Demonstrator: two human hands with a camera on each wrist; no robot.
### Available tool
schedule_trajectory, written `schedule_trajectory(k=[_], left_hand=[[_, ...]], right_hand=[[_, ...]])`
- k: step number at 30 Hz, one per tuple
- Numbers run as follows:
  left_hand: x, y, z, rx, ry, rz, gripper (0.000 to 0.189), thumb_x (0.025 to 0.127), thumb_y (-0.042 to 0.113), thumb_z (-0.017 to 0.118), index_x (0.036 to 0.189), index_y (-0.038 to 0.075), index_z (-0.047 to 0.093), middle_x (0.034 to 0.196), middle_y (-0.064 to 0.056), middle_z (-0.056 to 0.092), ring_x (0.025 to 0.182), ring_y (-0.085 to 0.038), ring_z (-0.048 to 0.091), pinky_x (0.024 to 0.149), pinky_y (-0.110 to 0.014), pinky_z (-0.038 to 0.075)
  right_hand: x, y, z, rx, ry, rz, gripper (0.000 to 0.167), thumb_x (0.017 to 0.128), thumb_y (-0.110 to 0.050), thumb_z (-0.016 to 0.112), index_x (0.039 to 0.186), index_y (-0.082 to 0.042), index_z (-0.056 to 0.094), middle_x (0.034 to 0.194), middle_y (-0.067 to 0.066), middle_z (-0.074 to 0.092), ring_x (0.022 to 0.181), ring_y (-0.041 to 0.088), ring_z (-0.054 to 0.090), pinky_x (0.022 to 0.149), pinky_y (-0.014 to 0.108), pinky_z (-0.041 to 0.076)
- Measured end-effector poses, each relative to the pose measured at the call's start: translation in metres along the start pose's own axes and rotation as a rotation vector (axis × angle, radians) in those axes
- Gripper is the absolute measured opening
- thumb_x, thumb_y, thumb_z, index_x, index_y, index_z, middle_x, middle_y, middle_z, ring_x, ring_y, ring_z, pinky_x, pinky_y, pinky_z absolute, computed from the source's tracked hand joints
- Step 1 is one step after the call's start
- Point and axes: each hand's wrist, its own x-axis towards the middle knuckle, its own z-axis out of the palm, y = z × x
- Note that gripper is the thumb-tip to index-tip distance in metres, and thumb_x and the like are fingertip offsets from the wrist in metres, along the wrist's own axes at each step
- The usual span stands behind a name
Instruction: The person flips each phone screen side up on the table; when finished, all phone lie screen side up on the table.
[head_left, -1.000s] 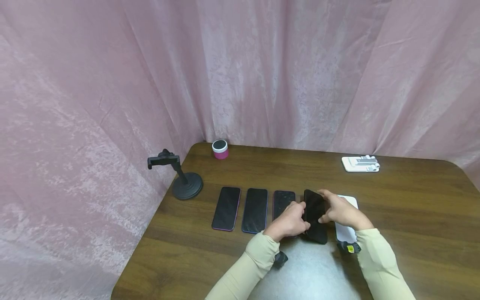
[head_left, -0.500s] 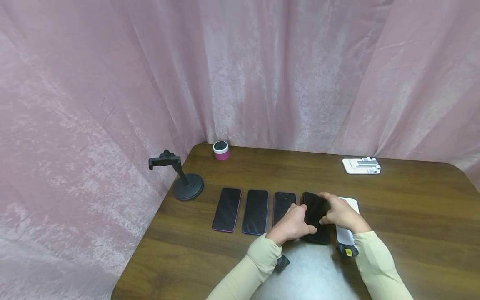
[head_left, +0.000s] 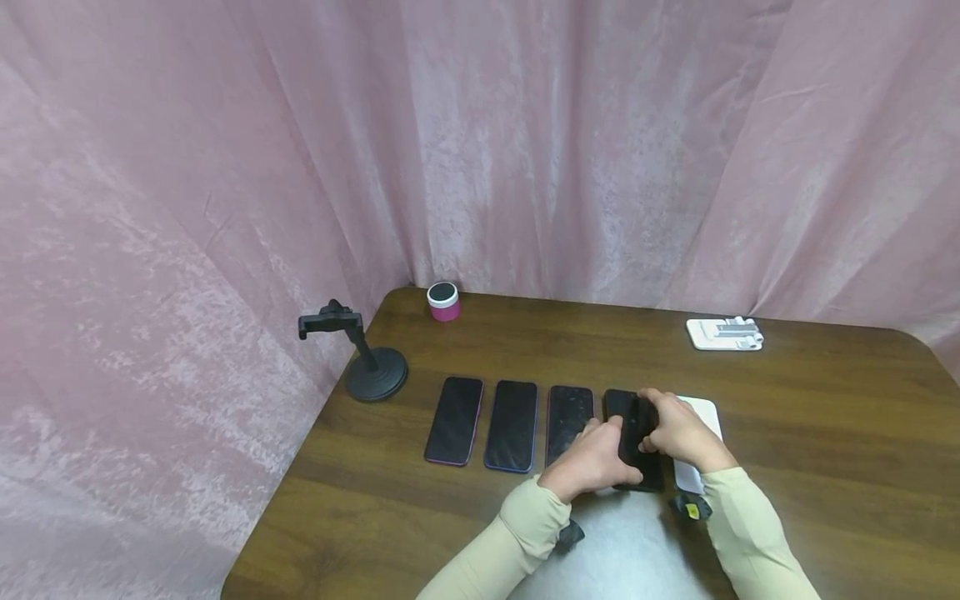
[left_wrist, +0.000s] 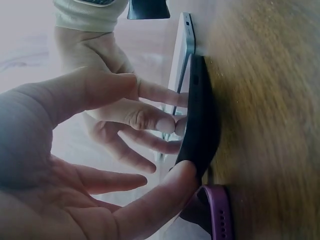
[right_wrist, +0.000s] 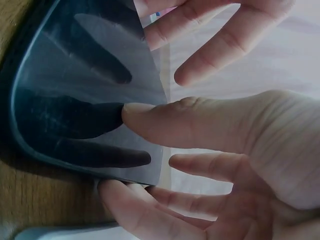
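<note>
A black smartphone (head_left: pixel 621 408) lies almost flat, fourth in a row, its dark screen facing up. The thumb of my right hand (head_left: pixel 681 432) touches its glossy screen while a forefinger sits at its right edge; the right wrist view shows this phone (right_wrist: pixel 95 145) with the fingers reflected in it. My left hand (head_left: pixel 590 460) is loosely spread over the phone's left side. In the left wrist view, one fingertip of the left hand (left_wrist: pixel 150 205) meets the edge of the black phone (left_wrist: pixel 200 120), and its thumb stands apart.
To the left lie several dark-screened phones, including one at the far left (head_left: pixel 454 421) and one with blue edges (head_left: pixel 512 427). A white phone-sized slab (head_left: pixel 703 414) is partly behind the right hand. Farther back are a black phone stand (head_left: pixel 375 372), a pink-and-white jar (head_left: pixel 443 302) and a folded white stand (head_left: pixel 724 333).
The black phone, tilted up earlier, has come down flatter and a little nearer me. My left hand has shifted slightly right and toward me; the right hand has moved little.
</note>
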Motion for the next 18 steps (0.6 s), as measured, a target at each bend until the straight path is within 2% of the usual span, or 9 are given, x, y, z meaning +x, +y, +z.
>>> schedule_trajectory(k=[4,10,14,16,18], left_hand=[[0.0,0.002,0.001,0.035,0.006,-0.004,0.06,0.076,0.024,0.088,0.127,0.008,0.059,0.095,0.0,0.056,0.088,-0.012,0.049,0.074,-0.027,0.047],[-0.002,0.006,0.006,0.101,0.008,-0.026,0.061,0.077,0.03,0.087,0.127,0.008,0.058,0.099,-0.003,0.058,0.096,-0.014,0.054,0.082,-0.028,0.048],[-0.004,0.009,0.008,0.144,0.0,-0.033,0.067,0.08,0.034,0.085,0.134,0.007,0.056,0.113,-0.007,0.062,0.115,-0.02,0.057,0.093,-0.031,0.048],[-0.006,0.011,0.009,0.17,-0.017,-0.037,0.072,0.082,0.036,0.083,0.139,0.005,0.053,0.127,-0.01,0.061,0.127,-0.025,0.053,0.1,-0.033,0.046],[-0.007,0.013,0.01,0.206,-0.033,-0.033,0.074,0.083,0.038,0.082,0.141,0.005,0.052,0.133,-0.013,0.058,0.133,-0.029,0.049,0.104,-0.034,0.044]], right_hand=[[-0.001,-0.001,-0.001,-0.018,0.008,-0.009,0.08,0.06,0.005,0.085,0.131,0.015,0.05,0.112,0.034,0.059,0.092,0.041,0.058,0.079,0.057,0.05],[-0.003,-0.002,-0.001,-0.035,0.025,-0.022,0.082,0.059,0.004,0.084,0.132,0.016,0.048,0.109,0.034,0.06,0.089,0.04,0.057,0.077,0.056,0.049],[-0.003,-0.002,-0.001,-0.034,0.033,-0.025,0.081,0.058,0.004,0.085,0.13,0.015,0.049,0.106,0.032,0.06,0.088,0.039,0.057,0.075,0.055,0.049],[-0.003,-0.002,-0.001,-0.032,0.034,-0.024,0.08,0.059,0.005,0.085,0.13,0.015,0.05,0.105,0.032,0.06,0.087,0.039,0.057,0.075,0.055,0.05],[-0.003,-0.002,0.0,-0.029,0.034,-0.021,0.079,0.059,0.005,0.085,0.13,0.015,0.049,0.105,0.032,0.06,0.086,0.039,0.057,0.073,0.055,0.05]])
